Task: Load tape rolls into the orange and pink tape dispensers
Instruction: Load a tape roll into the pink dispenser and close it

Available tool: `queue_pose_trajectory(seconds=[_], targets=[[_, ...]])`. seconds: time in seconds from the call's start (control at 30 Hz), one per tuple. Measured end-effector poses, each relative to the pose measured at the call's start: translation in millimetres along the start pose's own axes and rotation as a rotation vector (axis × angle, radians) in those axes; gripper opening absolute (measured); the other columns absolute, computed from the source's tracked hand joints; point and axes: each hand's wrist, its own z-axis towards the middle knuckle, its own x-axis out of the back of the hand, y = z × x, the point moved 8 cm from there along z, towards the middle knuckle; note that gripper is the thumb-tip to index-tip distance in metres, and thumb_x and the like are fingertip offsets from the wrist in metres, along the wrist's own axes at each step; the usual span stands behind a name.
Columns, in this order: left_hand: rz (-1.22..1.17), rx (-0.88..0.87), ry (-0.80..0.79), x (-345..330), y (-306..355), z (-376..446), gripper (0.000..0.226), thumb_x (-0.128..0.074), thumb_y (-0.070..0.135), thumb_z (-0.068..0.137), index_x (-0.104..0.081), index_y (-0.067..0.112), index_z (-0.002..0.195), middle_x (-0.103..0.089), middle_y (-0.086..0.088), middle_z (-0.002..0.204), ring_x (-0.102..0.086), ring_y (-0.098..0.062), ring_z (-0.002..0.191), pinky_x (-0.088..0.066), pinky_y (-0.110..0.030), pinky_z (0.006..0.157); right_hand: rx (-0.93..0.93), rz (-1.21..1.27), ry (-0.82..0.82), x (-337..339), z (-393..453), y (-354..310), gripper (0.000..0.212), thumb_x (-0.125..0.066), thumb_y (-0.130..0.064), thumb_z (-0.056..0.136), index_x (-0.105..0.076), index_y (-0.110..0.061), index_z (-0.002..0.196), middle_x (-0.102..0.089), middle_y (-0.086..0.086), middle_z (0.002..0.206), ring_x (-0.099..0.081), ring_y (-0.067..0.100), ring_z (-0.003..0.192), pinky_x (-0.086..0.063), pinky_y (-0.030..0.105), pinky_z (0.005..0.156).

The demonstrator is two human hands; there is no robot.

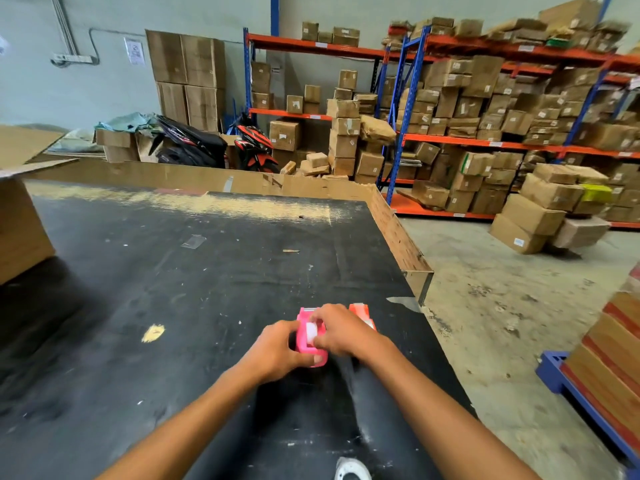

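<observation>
Both hands on the pink plastic tape dispenser on the black tabletop: left hand grips its side, right hand pinches its top, orange plastic dispenser just behind.

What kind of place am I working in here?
Most likely a warehouse or stockroom: orange-and-blue pallet racks crammed with cardboard boxes, a bare concrete floor, and a worn black packing table.

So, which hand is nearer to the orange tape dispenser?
The right hand. It lies just in front of the orange tape dispenser, partly covering it. The left hand is farther away, on the other side of the pink tape dispenser.
</observation>
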Motion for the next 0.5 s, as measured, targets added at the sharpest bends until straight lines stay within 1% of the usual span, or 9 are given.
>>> queue_pose_trajectory(seconds=[0.07,0.1,0.17,0.2,0.23,0.27,0.33,0.43,0.5], targets=[[0.087,-0.039,0.019,-2,-9,5,0.041,-0.076,0.048,0.064,-0.069,0.021,0.094,-0.075,-0.001,0.084,-0.066,-0.022,0.077,-0.054,-0.042,0.080,-0.099,-0.056,0.011,2,0,0,0.014,-0.057,-0.008,0.076,-0.067,-0.013,0.083,-0.061,0.004,0.084,-0.053,0.024,0.080,-0.028,0.027,0.055],[0.112,-0.059,0.032,-3,-12,9,0.039,-0.075,0.048,0.065,-0.069,0.021,0.093,-0.073,-0.002,0.079,-0.064,-0.023,0.073,-0.054,-0.041,0.077,-0.127,-0.076,0.012,3,0,-1,0.014,-0.058,-0.008,0.075,-0.068,-0.013,0.084,-0.061,0.003,0.084,-0.053,0.024,0.079,-0.029,0.027,0.059],[0.137,-0.111,0.041,-2,-12,12,0.034,-0.076,0.043,0.068,-0.070,0.019,0.092,-0.067,0.003,0.067,-0.054,-0.015,0.059,-0.050,-0.031,0.066,-0.163,-0.095,0.010,3,2,-1,0.020,-0.062,-0.010,0.075,-0.070,-0.013,0.094,-0.066,0.004,0.092,-0.059,0.025,0.085,-0.033,0.028,0.071],[0.132,-0.129,0.042,-1,-11,12,0.032,-0.076,0.042,0.069,-0.069,0.019,0.091,-0.059,0.007,0.061,-0.047,-0.011,0.055,-0.044,-0.026,0.061,-0.172,-0.107,0.009,3,3,-1,0.026,-0.064,-0.011,0.076,-0.069,-0.013,0.101,-0.067,0.005,0.101,-0.062,0.027,0.092,-0.034,0.027,0.074],[0.129,-0.144,0.046,-1,-10,13,0.032,-0.076,0.042,0.070,-0.069,0.018,0.090,-0.052,0.009,0.056,-0.042,-0.013,0.053,-0.038,-0.024,0.058,-0.178,-0.132,0.017,4,3,-2,0.030,-0.064,-0.012,0.077,-0.068,-0.014,0.107,-0.068,0.006,0.107,-0.064,0.028,0.100,-0.034,0.027,0.075],[0.133,-0.151,0.049,-1,-11,13,0.034,-0.076,0.044,0.069,-0.069,0.017,0.089,-0.048,0.009,0.054,-0.039,-0.016,0.054,-0.036,-0.024,0.058,-0.181,-0.166,0.029,5,3,-5,0.032,-0.064,-0.012,0.078,-0.066,-0.014,0.110,-0.067,0.008,0.112,-0.063,0.029,0.105,-0.033,0.028,0.075],[0.129,-0.156,0.059,-1,-13,13,0.038,-0.075,0.048,0.068,-0.068,0.017,0.087,-0.050,0.008,0.055,-0.040,-0.016,0.056,-0.038,-0.027,0.059,-0.156,-0.243,0.053,7,1,-12,0.030,-0.060,-0.010,0.080,-0.064,-0.009,0.109,-0.065,0.012,0.114,-0.062,0.032,0.108,-0.032,0.029,0.074],[0.142,-0.143,0.046,-2,-13,13,0.040,-0.073,0.053,0.067,-0.061,0.017,0.078,-0.057,0.004,0.064,-0.045,-0.017,0.059,-0.040,-0.030,0.059,-0.103,-0.302,0.131,8,-10,-24,0.012,-0.053,-0.008,0.080,-0.062,-0.007,0.088,-0.064,0.017,0.110,-0.062,0.036,0.105,-0.037,0.038,0.080],[0.179,-0.123,0.032,-4,-15,14,0.038,-0.072,0.049,0.069,-0.063,0.017,0.086,-0.062,0.000,0.073,-0.050,-0.019,0.065,-0.041,-0.029,0.062,-0.099,-0.234,0.222,9,-21,-19,0.010,-0.053,-0.014,0.082,-0.061,-0.010,0.087,-0.064,0.013,0.109,-0.059,0.034,0.104,-0.040,0.038,0.081]])
